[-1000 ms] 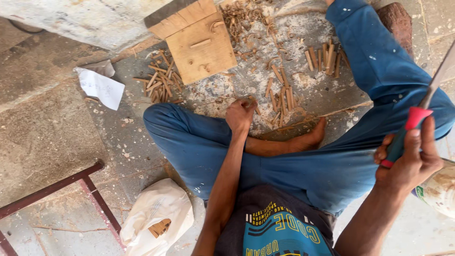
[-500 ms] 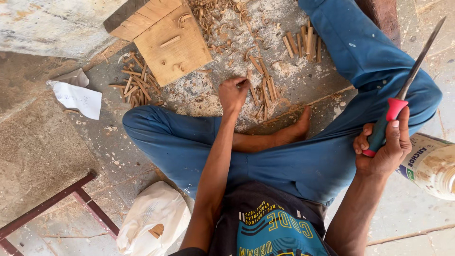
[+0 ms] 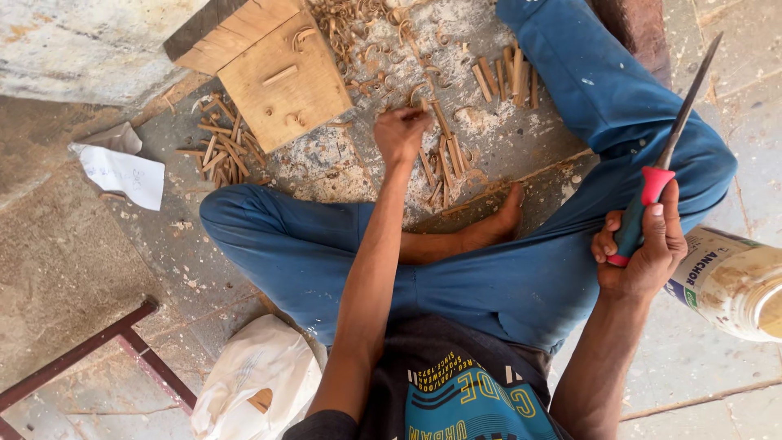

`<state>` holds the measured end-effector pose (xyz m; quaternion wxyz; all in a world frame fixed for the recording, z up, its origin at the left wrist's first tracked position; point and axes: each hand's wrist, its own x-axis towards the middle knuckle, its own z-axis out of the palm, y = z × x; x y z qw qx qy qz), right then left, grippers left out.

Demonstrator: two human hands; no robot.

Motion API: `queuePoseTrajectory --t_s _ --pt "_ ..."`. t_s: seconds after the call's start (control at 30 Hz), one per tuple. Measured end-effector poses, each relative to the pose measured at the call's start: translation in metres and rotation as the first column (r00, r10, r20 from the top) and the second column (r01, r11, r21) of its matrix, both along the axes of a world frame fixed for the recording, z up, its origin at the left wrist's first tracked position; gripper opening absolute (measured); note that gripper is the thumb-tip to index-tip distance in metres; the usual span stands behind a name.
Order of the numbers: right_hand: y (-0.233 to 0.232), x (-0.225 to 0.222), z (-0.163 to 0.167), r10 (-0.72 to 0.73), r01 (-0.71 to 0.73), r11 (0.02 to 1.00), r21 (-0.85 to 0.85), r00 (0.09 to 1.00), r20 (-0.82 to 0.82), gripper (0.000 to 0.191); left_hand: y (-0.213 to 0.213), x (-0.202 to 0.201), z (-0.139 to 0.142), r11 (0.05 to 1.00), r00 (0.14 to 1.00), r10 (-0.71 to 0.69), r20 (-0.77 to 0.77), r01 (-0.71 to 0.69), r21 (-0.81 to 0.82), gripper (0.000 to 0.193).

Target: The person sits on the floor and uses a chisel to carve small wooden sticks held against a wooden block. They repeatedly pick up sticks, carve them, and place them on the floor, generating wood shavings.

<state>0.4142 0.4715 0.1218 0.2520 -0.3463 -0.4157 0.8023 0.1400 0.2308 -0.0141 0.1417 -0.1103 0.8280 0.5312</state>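
Observation:
I sit cross-legged on a stone floor in blue trousers. My left hand [image 3: 401,134] reaches forward to a heap of small wooden sticks [image 3: 446,159] lying in sawdust, with its fingers pinched on one stick. My right hand [image 3: 643,254] is raised beside my right knee. It grips the red and green handle of a long metal file [image 3: 683,118], whose blade points up and away.
A wooden board [image 3: 281,77] lies ahead on the left, with more sticks [image 3: 220,151] beside it and another bunch [image 3: 505,77] at the far right. Curled shavings [image 3: 350,24], a paper scrap [image 3: 122,171], a white bag [image 3: 257,383], a plastic jar [image 3: 733,281] and a dark red metal frame [image 3: 106,346] surround me.
My left hand has stayed at the stick heap, shifting slightly within it. My right hand keeps the file raised. The view has drifted a little.

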Motion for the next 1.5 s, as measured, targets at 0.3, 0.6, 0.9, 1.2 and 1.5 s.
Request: queuePoseTrajectory --t_s 0.3,0.6,0.9,1.2,1.5 --pt "-0.002 -0.004 0.002 0.026 -0.027 0.999 0.032 0.999 0.022 0.044 -0.032 0.012 0.013 0.827 0.929 -0.003 0.369 -0.206 0.524 0.015" --pt "-0.006 -0.007 0.003 0.043 -0.044 0.998 0.043 0.999 0.023 0.045 0.0 0.023 0.027 0.94 0.974 -0.202 -0.098 0.165 -0.3 0.017" --pt "-0.009 -0.011 0.006 0.013 -0.015 1.0 0.026 0.999 0.041 0.047 0.019 0.01 0.002 0.979 0.98 -0.189 0.063 0.193 -0.063 0.014" --pt "-0.01 -0.015 0.007 0.041 -0.043 0.998 0.054 0.998 0.039 0.05 -0.02 0.013 0.062 0.75 0.929 -0.15 0.339 -0.117 0.651 0.017" --pt "-0.004 -0.007 0.003 0.074 -0.075 0.997 0.011 0.994 0.075 0.047 -0.056 0.01 0.077 0.776 0.988 0.018 0.154 -0.11 0.621 0.022"
